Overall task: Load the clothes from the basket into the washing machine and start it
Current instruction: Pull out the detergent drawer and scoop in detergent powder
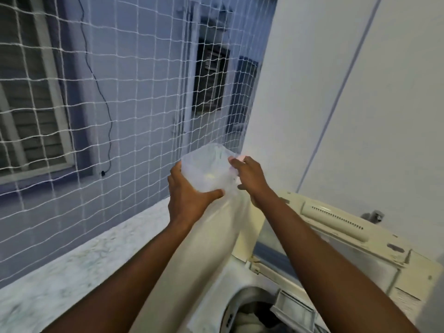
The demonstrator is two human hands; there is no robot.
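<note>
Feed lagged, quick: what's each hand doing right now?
Left hand: closed around the clear plastic container.
Right hand: gripping the same container's rim.

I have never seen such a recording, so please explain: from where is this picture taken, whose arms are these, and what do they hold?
There is one picture, from a camera worn on a person's head, looking forward and down. The arms are that person's own. The left hand and right hand together hold a clear plastic container. Below stands an open top-loading washer with clothes inside its drum and its lid raised. Behind is a white net over the balcony opening.
</note>
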